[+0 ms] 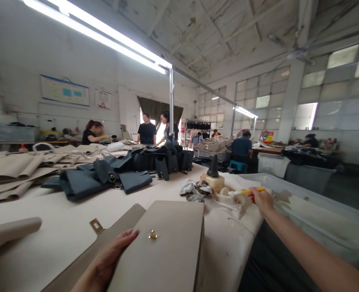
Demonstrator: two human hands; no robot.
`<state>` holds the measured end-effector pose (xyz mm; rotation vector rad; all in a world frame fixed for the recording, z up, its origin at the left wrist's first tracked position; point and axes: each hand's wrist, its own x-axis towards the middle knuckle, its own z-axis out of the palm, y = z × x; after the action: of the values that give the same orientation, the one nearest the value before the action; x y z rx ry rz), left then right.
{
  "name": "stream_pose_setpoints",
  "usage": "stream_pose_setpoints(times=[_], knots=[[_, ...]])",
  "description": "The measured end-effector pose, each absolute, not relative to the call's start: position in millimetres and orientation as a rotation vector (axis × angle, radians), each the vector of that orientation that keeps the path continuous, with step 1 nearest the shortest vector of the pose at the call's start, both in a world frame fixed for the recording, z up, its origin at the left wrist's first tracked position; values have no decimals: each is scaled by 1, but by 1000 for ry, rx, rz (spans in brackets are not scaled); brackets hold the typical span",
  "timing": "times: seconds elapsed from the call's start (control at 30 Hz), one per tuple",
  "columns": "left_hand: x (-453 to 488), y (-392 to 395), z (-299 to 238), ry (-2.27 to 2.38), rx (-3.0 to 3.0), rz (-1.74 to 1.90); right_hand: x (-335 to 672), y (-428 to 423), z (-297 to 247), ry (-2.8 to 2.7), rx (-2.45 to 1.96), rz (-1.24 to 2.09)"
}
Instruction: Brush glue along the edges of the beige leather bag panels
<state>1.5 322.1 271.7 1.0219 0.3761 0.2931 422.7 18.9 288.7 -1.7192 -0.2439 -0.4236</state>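
A beige handbag [164,251] with a gold turn-lock on its front leans towards me on the table. My left hand [114,251] grips its left side, the fingers lying along the front panel. Its flap [115,227], with a gold plate [96,226] at the tip, spreads out to the left. Off to the right, my right hand [261,200] pinches a thin yellow-handled brush [252,190]. The brush's whitish end is over a messy, white-crusted container [232,205]. Beside that container lie crumpled grey-white rags [193,188] and a yellowish block [213,181] bearing a dark cone.
Dark blue bags [85,182] are heaped across the table's far side. Beige bag pieces [18,166] cover the left. A translucent plastic bin [313,215] stands against the right edge. Several people work farther back, one in a blue shirt [241,148] seated on a stool.
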Motion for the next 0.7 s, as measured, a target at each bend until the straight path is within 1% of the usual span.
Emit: stream_pose_setpoints(times=[0.13,0.3,0.37,0.43,0.53,0.7], knots=[[1,321,272,380,1020,313,409,22,299,-416,-1827,-447],[2,324,270,368,1054,296,378,23,304,-922,-1947,-448],[3,326,270,375,1066,288,364,19,306,-1032,-1973,-445],[3,328,269,383,1084,287,351,12,309,-1015,-1980,-479],[3,328,275,373,1100,294,334,-3,311,-848,-1950,-534],[2,310,311,279,1158,365,298,-44,302,-616,-1798,-495]])
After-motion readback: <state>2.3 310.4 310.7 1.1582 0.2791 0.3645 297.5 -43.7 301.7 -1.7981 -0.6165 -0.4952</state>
